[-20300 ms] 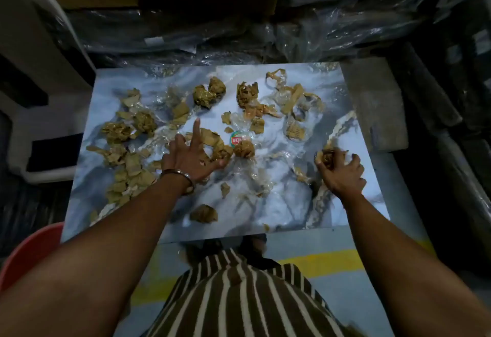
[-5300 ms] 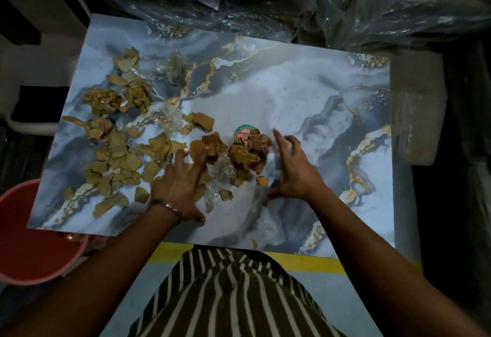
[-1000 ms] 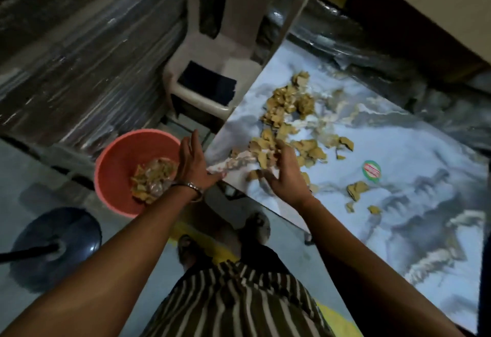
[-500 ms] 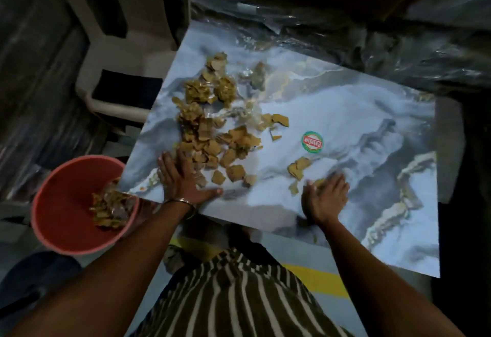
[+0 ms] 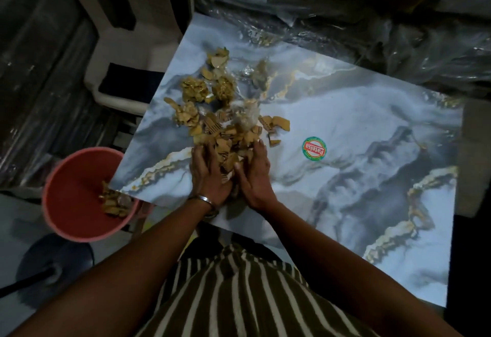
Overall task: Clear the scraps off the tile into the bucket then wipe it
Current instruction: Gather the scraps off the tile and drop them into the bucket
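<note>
The marbled grey-and-gold tile (image 5: pixel 345 113) lies in front of me. A heap of brown cardboard scraps and clear plastic bits (image 5: pixel 220 124) covers its left part. My left hand (image 5: pixel 208 177) and my right hand (image 5: pixel 255 174) sit side by side at the near end of the heap. Their palms face each other and their fingers lie stretched along the scraps between them. The red bucket (image 5: pixel 66 198) stands on the floor under the tile's left corner, with scraps (image 5: pixel 114 201) inside. No cloth is in sight.
A round red-and-green sticker (image 5: pixel 314 148) is stuck near the tile's middle. A white plastic chair (image 5: pixel 119 97) stands left of the tile. Plastic-wrapped goods (image 5: pixel 372 31) are stacked behind it. A dark round stand base (image 5: pixel 53 262) rests on the floor near the bucket.
My right hand has swept left across the tile, pushing loose scraps into the heap. Both hands now close in on the near end of the heap.
</note>
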A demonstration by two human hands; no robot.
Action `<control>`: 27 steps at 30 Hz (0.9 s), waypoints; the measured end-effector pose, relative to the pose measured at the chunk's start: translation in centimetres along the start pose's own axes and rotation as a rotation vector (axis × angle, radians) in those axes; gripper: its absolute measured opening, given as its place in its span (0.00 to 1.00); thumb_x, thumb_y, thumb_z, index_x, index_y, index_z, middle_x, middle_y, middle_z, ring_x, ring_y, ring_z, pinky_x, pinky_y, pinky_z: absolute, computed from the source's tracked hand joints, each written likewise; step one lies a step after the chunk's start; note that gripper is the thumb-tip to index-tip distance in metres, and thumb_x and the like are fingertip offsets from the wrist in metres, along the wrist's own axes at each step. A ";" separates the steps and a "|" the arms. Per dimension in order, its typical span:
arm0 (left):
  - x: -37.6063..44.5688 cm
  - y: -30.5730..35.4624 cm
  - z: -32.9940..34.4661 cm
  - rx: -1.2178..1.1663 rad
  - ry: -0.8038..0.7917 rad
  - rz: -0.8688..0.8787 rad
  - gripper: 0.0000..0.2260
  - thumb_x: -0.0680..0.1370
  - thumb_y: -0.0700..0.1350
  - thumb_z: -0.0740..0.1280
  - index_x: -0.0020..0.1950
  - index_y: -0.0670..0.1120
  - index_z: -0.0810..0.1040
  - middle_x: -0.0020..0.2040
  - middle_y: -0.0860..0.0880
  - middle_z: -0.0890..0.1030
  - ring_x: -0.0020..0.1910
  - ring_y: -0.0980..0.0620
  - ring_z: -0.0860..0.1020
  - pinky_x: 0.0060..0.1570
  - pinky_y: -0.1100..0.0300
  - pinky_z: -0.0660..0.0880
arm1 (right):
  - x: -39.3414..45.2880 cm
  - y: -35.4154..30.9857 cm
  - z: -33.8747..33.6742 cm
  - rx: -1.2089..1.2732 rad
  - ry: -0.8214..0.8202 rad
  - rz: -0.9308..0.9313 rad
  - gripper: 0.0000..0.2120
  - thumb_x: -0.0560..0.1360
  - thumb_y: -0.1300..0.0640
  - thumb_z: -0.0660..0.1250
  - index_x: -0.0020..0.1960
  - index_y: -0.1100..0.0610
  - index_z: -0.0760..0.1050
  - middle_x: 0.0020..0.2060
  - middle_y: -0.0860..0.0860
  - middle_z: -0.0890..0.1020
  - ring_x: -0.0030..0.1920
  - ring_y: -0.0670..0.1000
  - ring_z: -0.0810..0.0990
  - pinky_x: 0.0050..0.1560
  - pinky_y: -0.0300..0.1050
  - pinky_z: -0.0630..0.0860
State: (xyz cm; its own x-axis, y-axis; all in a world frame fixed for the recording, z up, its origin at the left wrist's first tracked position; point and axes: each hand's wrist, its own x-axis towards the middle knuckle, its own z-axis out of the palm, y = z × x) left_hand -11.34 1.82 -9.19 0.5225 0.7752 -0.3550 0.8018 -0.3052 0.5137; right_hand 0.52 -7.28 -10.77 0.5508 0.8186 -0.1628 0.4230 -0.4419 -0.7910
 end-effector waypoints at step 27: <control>1.5 -2.0 -6.2 0.395 -0.206 0.225 0.67 0.55 0.69 0.79 0.80 0.54 0.40 0.81 0.42 0.46 0.78 0.37 0.50 0.69 0.34 0.66 | 3.4 -1.0 -7.3 -0.329 -0.361 -0.072 0.50 0.71 0.27 0.68 0.83 0.52 0.58 0.81 0.61 0.59 0.81 0.61 0.56 0.81 0.61 0.58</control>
State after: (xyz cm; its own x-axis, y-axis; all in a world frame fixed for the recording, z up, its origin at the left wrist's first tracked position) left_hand -13.93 7.06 -5.90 0.7094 0.5533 -0.4366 0.6906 -0.6692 0.2742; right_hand 7.18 -6.77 -6.27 0.2519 0.9005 -0.3544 0.6874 -0.4243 -0.5894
